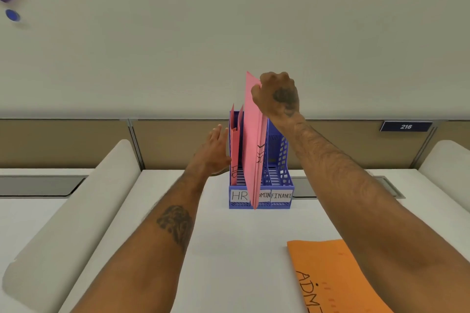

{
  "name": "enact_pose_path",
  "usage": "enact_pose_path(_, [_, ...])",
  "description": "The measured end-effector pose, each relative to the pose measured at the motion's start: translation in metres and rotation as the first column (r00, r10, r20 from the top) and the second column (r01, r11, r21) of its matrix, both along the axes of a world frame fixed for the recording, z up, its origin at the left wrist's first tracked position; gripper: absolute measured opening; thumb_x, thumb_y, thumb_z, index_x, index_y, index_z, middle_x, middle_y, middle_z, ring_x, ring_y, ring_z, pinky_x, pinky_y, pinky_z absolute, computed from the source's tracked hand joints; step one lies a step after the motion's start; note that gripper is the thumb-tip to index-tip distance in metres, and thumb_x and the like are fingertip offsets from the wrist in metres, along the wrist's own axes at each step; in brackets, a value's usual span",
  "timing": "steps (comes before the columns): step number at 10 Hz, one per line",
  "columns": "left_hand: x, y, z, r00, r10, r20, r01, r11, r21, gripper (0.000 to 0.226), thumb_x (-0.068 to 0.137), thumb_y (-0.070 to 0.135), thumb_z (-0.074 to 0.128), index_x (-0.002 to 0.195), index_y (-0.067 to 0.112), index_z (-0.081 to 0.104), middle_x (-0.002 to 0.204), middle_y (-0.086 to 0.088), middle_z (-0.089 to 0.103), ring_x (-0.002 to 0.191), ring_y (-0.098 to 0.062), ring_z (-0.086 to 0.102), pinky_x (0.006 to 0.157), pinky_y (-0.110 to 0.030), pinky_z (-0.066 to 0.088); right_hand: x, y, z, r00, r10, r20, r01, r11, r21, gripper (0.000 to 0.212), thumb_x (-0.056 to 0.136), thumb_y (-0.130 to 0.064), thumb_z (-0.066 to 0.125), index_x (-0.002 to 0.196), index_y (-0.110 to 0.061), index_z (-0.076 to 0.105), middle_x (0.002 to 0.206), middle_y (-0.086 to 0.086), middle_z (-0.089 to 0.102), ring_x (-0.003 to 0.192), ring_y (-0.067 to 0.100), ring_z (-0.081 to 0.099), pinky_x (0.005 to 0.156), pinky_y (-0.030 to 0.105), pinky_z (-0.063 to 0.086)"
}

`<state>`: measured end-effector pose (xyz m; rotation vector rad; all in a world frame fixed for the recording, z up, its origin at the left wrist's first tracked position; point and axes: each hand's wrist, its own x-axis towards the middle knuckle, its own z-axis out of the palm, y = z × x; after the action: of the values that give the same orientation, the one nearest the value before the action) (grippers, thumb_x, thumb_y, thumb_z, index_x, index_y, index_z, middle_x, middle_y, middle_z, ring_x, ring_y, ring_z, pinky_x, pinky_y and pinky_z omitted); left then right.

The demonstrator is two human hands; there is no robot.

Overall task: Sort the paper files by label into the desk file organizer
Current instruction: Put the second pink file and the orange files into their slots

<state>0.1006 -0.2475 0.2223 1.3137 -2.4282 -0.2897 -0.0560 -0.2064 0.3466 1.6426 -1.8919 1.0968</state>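
A pink file (254,140) marked HR is held upright by its top edge in the closed grip of the right hand (277,94), arm stretched forward, above the blue organizer (279,160) on the worktop (229,249). The left hand (216,150) is held open, fingers spread, against the organizer's HR side, where another pink file (235,150) stands. An orange file (330,277) lies near.

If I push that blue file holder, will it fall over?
Probably not easily: the blue file organizer sits on a wide flat base. Its slotted plastic walls look light, so it would likely slide. The left hand at its side may be steadying it.
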Motion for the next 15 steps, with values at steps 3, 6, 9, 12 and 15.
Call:
enact_pose_path(3, [-0.028, -0.07, -0.01, 0.987, -0.052, 0.152, 0.066, 0.994, -0.092, 0.098, 0.087, 0.027, 0.07, 0.157, 0.019, 0.003, 0.165, -0.004, -0.002, 0.152, -0.022, -0.003, 0.121, -0.047, 0.021, -0.012, -0.062, -0.023, 0.999, 0.009, -0.031, -0.011, 0.996, -0.085, 0.026, 0.092, -0.018, 0.051, 0.082, 0.0, 0.068, 0.072, 0.013, 0.069, 0.06, 0.023, 0.063, 0.06, 0.021, 0.041])
enact_pose_path(6, [-0.034, -0.098, -0.03, 0.984, -0.085, 0.155, 0.102, 0.989, -0.103, 0.1, 0.082, 0.026, 0.075, 0.157, 0.02, 0.009, 0.166, -0.003, 0.003, 0.152, -0.02, 0.004, 0.119, -0.044, 0.024, -0.017, -0.105, -0.063, 1.0, -0.003, -0.01, 0.001, 0.992, -0.128, 0.026, 0.093, -0.016, 0.054, 0.077, 0.001, 0.067, 0.065, 0.014, 0.068, 0.054, 0.024, 0.063, 0.056, 0.023, 0.043])
enact_pose_path(9, [-0.027, -0.097, -0.034, 0.991, -0.102, 0.089, 0.112, 0.987, -0.112, 0.096, 0.08, 0.023, 0.075, 0.156, 0.018, 0.017, 0.165, -0.005, 0.009, 0.151, -0.024, 0.012, 0.117, -0.047, 0.029, -0.009, -0.119, -0.089, 0.998, -0.021, -0.054, 0.018, 0.999, -0.044, 0.026, 0.093, -0.017, 0.055, 0.079, 0.001, 0.067, 0.068, 0.015, 0.068, 0.057, 0.028, 0.066, 0.055, 0.027, 0.048])
enact_pose_path(12, [-0.02, -0.099, -0.037, 0.993, -0.111, 0.042, 0.114, 0.989, -0.095, 0.101, 0.078, 0.026, 0.075, 0.157, 0.018, 0.011, 0.165, -0.004, 0.008, 0.151, -0.021, 0.009, 0.118, -0.045, 0.029, 0.002, -0.137, -0.13, 0.984, -0.089, -0.154, 0.131, 0.947, 0.292, 0.029, 0.096, -0.028, 0.038, 0.101, -0.014, 0.062, 0.094, 0.007, 0.068, 0.083, 0.025, 0.065, 0.059, 0.031, 0.032])
enact_pose_path(15, [-0.02, -0.098, -0.036, 0.994, -0.092, 0.059, 0.097, 0.992, -0.078, 0.1, 0.079, 0.019, 0.074, 0.156, 0.015, 0.01, 0.165, -0.004, 0.007, 0.152, -0.022, 0.005, 0.119, -0.044, 0.027, 0.0, -0.131, -0.151, 0.997, -0.025, -0.077, 0.055, 0.906, 0.42, 0.04, 0.101, -0.033, 0.029, 0.104, -0.007, 0.059, 0.097, 0.013, 0.065, 0.083, 0.029, 0.061, 0.061, 0.035, 0.033])
